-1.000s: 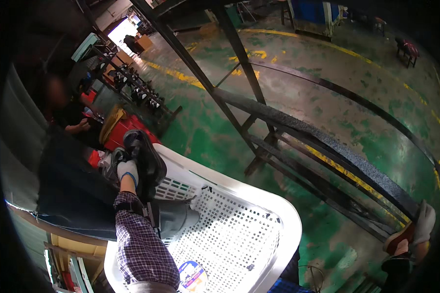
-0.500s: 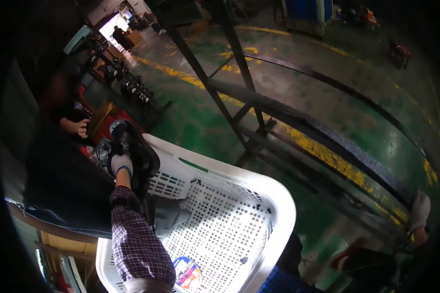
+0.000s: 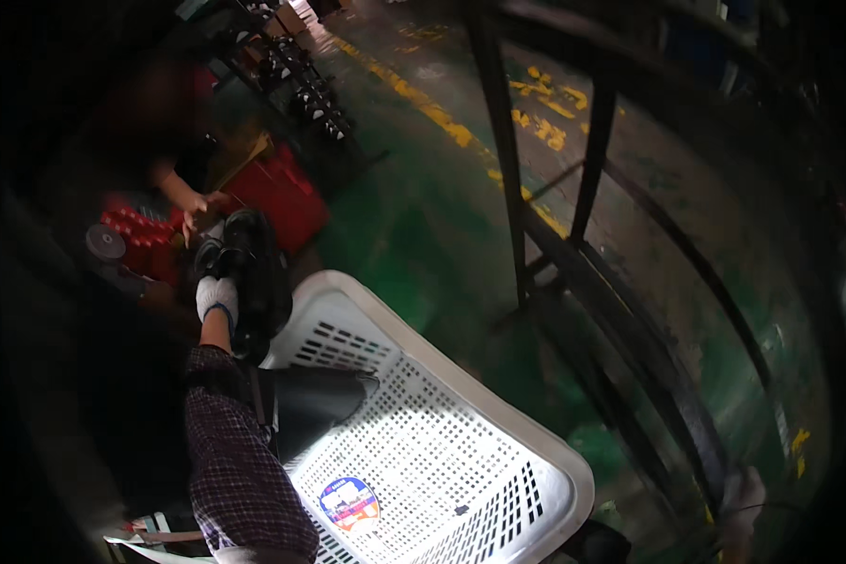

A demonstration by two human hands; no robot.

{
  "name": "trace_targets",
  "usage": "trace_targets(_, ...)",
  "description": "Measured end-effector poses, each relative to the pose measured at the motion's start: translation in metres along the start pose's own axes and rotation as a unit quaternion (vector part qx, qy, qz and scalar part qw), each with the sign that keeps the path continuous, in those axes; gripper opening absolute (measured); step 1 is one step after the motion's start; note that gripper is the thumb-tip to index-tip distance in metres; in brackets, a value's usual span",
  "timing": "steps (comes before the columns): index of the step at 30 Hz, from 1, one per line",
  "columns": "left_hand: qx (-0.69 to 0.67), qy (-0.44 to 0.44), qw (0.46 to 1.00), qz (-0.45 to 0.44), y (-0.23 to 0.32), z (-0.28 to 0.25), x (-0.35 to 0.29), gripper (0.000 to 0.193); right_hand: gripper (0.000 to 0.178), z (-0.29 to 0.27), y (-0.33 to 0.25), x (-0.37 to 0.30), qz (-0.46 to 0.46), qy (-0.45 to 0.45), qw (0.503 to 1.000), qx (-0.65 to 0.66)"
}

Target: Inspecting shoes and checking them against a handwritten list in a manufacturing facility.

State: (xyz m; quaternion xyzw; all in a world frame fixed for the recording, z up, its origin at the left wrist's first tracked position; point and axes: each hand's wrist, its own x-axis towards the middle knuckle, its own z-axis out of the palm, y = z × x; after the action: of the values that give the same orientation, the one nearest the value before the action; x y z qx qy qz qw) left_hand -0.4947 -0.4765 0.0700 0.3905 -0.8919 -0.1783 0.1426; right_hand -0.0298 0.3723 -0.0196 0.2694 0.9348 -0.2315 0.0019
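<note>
My left hand, in a white knitted glove, is closed on a dark, bulky black part with rounded, shiny edges; its exact kind is too dim to tell. Below my plaid sleeve, a white perforated plastic basket spreads out, with a round coloured sticker on its inside. A dark grey, smooth cone-like piece reaches over the basket's left side. At the lower right, my right hand, in a pale glove, is by the lower end of a dark metal frame. Blur and shade hide its fingers.
Another person's bare hand touches the far side of the black part. Beside it stand a red bin and a grey round disc. A rack of dark parts lies farther back. Yellow lines mark the green floor.
The view has turned left and the scene has darkened. The other person's hand now reaches to the black part. My left hand still holds it; my right hand appears lower.
</note>
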Motion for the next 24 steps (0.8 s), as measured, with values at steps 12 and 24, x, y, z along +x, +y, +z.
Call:
trace_targets(12, -0.069, 0.028, 0.996, -0.057, -0.016, -0.001, 0.058, 0.034, 0.04, 0.076, -0.177, 0.062, 0.073, -0.09, 0.993, -0.024)
trace_targets(24, 0.136, 0.102, 0.924, 0.343, 0.1, 0.073, -0.087, 0.056, 0.036, 0.075, -0.178, 0.061, 0.065, -0.046, 0.997, -0.025)
